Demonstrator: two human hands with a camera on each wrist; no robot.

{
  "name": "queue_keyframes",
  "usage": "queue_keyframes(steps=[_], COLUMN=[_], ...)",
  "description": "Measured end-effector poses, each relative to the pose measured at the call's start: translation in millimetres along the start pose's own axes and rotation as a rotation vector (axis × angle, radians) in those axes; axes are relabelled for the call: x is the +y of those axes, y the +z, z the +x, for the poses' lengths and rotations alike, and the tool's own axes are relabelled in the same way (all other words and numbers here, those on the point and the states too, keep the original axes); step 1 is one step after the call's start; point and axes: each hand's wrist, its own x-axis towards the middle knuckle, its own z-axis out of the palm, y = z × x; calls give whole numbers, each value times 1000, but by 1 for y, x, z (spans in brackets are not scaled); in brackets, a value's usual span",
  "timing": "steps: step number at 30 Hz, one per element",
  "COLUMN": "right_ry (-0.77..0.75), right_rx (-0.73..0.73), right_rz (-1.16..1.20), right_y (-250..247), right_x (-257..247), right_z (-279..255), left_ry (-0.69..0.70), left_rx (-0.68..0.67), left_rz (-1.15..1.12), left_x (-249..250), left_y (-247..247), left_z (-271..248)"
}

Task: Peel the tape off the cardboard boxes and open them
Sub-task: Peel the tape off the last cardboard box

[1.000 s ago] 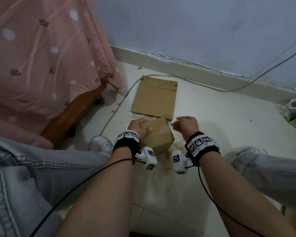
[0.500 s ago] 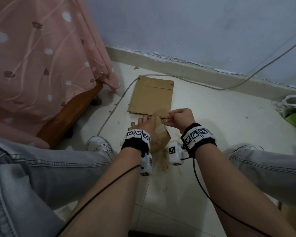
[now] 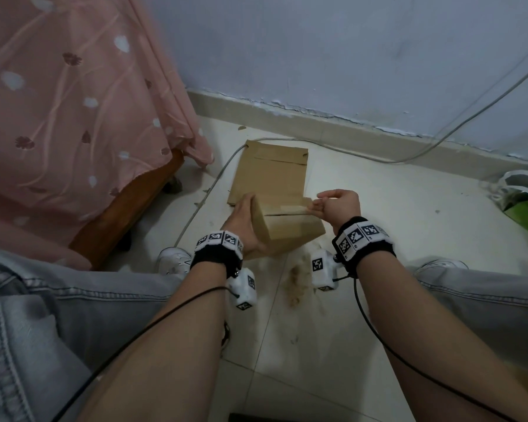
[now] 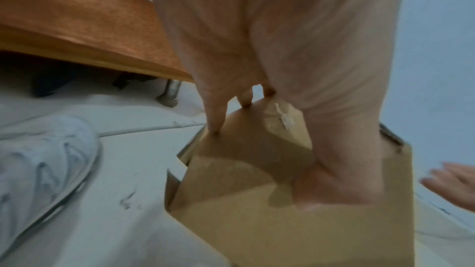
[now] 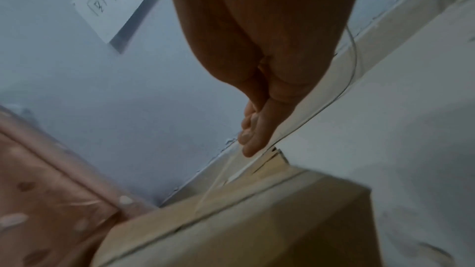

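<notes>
A small brown cardboard box [image 3: 290,226] is held tilted just above the floor between my knees. My left hand [image 3: 244,216] grips its left end; in the left wrist view the thumb [image 4: 331,182] presses one face and a finger [image 4: 214,115] curls over the far edge of the box [image 4: 257,220]. My right hand [image 3: 319,205] pinches a strip of clear tape [image 3: 305,205] at the box's right top corner. In the right wrist view the tape [image 5: 222,178] stretches from the fingertips [image 5: 250,141] down to the box seam [image 5: 231,224]. A flattened cardboard box [image 3: 272,166] lies behind.
A bed with a pink sheet [image 3: 58,132] and wooden frame [image 3: 125,220] stands on the left. A white cable [image 3: 409,159] runs along the wall skirting. A green and white bag [image 3: 525,202] sits at the right edge. My white shoes [image 3: 174,260] flank the floor tiles.
The box has been turned so its taped seam faces up. My left hand shifted to the box's left end. My right hand took the tape end and drew it rightward.
</notes>
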Motion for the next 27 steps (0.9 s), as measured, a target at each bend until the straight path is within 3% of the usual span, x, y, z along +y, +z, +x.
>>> queue_keyframes(steps=[7, 11, 13, 20, 24, 27], right_ry=[-27, -82, -62, -50, -92, -92], right_rx=[497, 686, 658, 280, 234, 212], right_rz=[-68, -95, -96, 67, 14, -9], right_y=[-54, -70, -67, -29, -19, -15], right_x=[15, 13, 11, -1, -10, -13], right_z=[26, 33, 32, 10, 8, 11], left_ry=[-150, -191, -226, -213, -138, -78], left_rx=[37, -10, -42, -134, -24, -46], left_rz=[-140, -136, -138, -21, 150, 270], left_x=[-39, -40, -41, -35, -17, -6], left_y=[8, 12, 18, 13, 11, 15], left_z=[-10, -8, -8, -6, 7, 18])
